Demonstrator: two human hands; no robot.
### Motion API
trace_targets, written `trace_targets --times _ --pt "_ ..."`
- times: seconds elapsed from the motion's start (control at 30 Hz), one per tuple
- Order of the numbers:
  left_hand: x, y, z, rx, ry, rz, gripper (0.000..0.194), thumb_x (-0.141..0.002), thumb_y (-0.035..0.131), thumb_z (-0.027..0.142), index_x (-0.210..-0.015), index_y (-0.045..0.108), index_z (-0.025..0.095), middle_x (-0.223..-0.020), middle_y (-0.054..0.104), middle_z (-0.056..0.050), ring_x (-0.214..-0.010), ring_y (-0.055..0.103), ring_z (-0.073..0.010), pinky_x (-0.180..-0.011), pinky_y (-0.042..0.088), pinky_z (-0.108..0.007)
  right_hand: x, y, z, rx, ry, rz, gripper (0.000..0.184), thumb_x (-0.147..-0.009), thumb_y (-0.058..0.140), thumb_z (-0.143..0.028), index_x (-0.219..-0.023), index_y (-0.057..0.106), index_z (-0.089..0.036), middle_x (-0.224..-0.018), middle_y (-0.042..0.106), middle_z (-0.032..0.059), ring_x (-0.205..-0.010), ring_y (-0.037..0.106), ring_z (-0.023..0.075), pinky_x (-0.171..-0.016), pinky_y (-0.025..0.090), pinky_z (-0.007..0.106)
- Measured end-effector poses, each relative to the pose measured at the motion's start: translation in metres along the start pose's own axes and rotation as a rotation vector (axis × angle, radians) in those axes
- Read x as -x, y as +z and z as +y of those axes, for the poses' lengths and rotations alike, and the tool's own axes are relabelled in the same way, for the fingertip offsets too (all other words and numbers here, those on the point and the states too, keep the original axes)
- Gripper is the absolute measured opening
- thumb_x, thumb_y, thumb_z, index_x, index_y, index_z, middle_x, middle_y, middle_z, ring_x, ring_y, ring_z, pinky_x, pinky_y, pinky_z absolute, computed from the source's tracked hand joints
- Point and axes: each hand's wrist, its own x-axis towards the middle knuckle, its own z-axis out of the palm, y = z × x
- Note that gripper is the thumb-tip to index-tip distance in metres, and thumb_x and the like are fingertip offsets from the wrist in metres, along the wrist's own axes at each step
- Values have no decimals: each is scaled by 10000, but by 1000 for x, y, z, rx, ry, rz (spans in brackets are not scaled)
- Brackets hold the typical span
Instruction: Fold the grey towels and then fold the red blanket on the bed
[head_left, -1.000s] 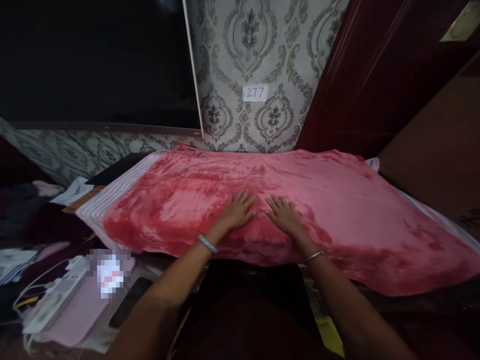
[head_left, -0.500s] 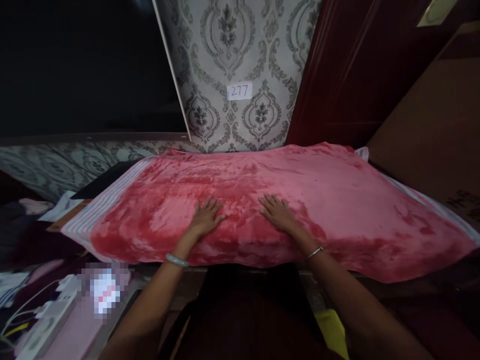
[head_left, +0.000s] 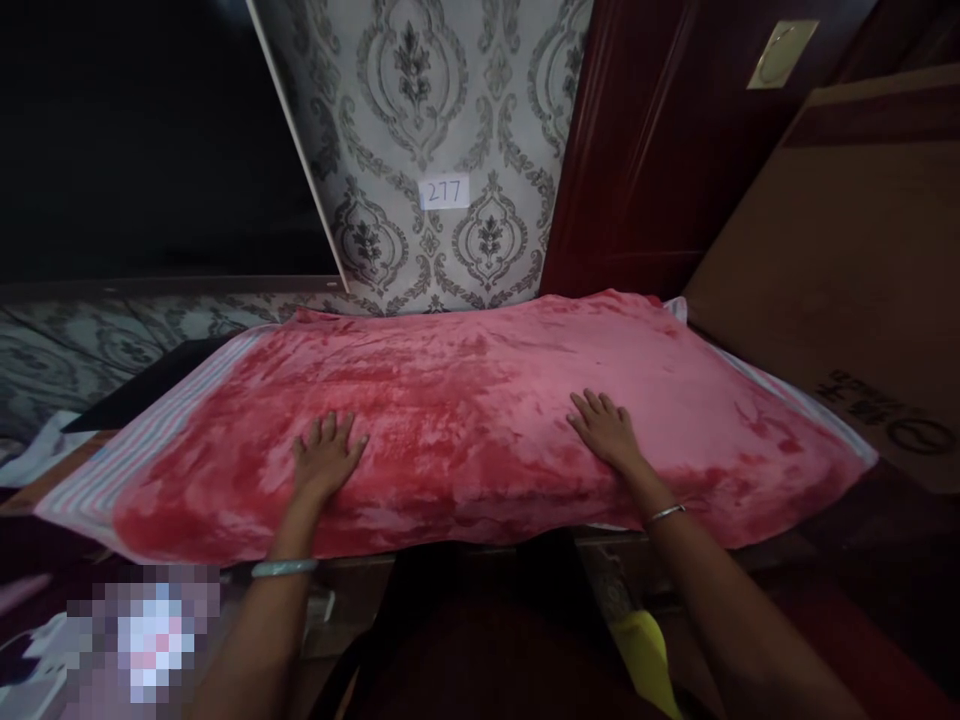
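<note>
Left hand [head_left: 326, 462] and right hand [head_left: 607, 432] rest spread wide, palms down and well apart, on the near half of the cloth [head_left: 457, 400], which stretches left to right before the far wall [head_left: 457, 130], a box [head_left: 825, 260] on the right

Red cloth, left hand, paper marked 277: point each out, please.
Red cloth [head_left: 465, 425], head view: middle of its surface.
Left hand [head_left: 325, 464], head view: back of the hand.
Paper marked 277 [head_left: 445, 191], head view: middle of its face.
</note>
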Motion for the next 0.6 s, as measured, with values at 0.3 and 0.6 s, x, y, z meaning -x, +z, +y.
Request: trace_targets --times 0.3,0.6 --pt "4 -1 0 12 -8 -4 661 -1002 284 519 -1589 324 219 -1683 208 -122 -1546 189 -344 -1199 212 -604 1 -8 -14 -22 19 -83 586 -1044 273 -453 -1589 328 -245 -1656 260 113 -1509 247 327 -1159 285 591" --pt "6 -3 2 31 -13 -25 664 -1005 270 524 -1592 315 216 -1686 198 -120 -1552 167 -336 -1208 189 -607 3 -21 -149 -197 -255 -201 636 -1040 264 -549 -1614 253 -276 -1689 114 93 -1553 73 308 -1213 117 583"
